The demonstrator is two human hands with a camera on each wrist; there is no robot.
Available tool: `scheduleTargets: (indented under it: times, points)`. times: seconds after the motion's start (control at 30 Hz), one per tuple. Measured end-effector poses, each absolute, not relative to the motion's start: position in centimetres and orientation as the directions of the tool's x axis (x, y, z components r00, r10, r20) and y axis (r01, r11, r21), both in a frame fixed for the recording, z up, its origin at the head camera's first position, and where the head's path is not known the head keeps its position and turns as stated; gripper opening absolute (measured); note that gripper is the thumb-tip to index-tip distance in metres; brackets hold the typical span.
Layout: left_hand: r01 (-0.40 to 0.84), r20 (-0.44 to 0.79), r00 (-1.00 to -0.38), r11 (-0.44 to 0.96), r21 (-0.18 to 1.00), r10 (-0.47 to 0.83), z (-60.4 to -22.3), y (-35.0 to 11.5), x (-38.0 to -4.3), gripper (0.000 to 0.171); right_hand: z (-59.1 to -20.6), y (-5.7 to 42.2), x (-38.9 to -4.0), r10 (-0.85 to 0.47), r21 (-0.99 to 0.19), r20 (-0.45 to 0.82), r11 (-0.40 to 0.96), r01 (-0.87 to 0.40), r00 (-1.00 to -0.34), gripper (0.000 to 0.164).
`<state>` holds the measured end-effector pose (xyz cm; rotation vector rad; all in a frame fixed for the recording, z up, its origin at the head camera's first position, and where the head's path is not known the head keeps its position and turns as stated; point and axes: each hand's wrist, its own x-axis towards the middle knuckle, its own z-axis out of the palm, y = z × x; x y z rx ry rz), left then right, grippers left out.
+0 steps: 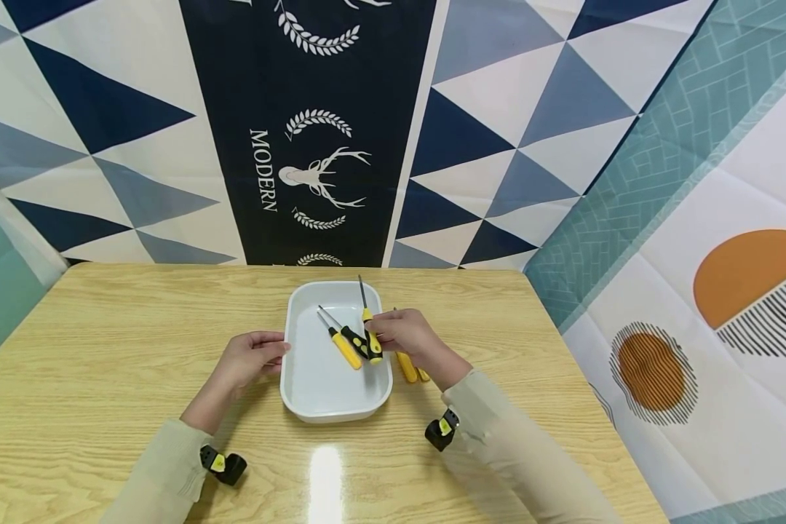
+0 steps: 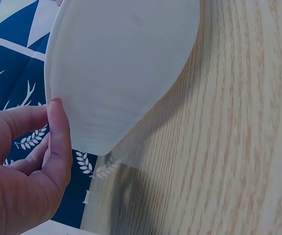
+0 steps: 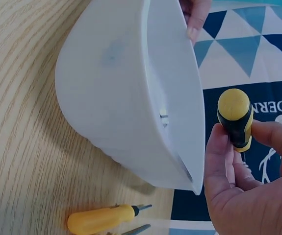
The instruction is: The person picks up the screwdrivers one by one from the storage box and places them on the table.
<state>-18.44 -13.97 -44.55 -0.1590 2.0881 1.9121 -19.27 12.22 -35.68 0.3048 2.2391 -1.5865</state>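
A white plastic tray [image 1: 317,389] stands on the table, its left rim pinched between the thumb and fingers of my left hand [image 1: 249,360]. My right hand [image 1: 409,336] grips a yellow-and-black screwdriver [image 1: 372,343] by its handle over the tray's right side, shaft pointing away from me. In the right wrist view the round yellow end of that screwdriver [image 3: 234,105] faces the camera. Inside the tray lie a yellow-handled screwdriver [image 1: 345,349] and a black-and-yellow screwdriver [image 1: 352,338], the latter's handle partly hidden behind the held one.
Right of the tray, partly under my right hand, yellow-handled tools [image 1: 406,368] lie on the wooden table [image 1: 137,349]. One has a yellow handle [image 3: 101,219] and thin metal shaft. A patterned cloth [image 1: 327,233] hangs behind the table's far edge.
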Motion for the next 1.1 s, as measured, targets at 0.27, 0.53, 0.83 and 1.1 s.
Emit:
scheduleTargets:
  times: [0.27,0.53,0.83,1.1]
  points:
    - [-0.292,-0.306,-0.944,0.123,0.948,0.12,-42.9,-13.5,-17.6,0.051,-35.4,12.7,-19.3,-0.039,-0.866,-0.427,0.305,0.396,-0.904,0.033]
    - [-0.264,-0.281,-0.949,0.128,0.956,0.141,-42.4,-13.5,-17.4,0.055,-35.4,13.1,-19.4,-0.021,-0.869,-0.422,0.296,0.397,-0.906,0.034]
    - [-0.247,-0.263,-0.954,0.121,0.961,0.145,-42.5,-13.5,-17.4,0.053,-35.4,13.7,-19.4,0.001,-0.861,-0.423,0.312,0.402,-0.906,0.038]
    - [-0.259,-0.272,-0.953,0.107,0.96,0.135,-42.2,-13.4,-17.4,0.05,-35.7,14.1,-19.5,-0.012,-0.869,-0.417,0.297,0.395,-0.909,0.039]
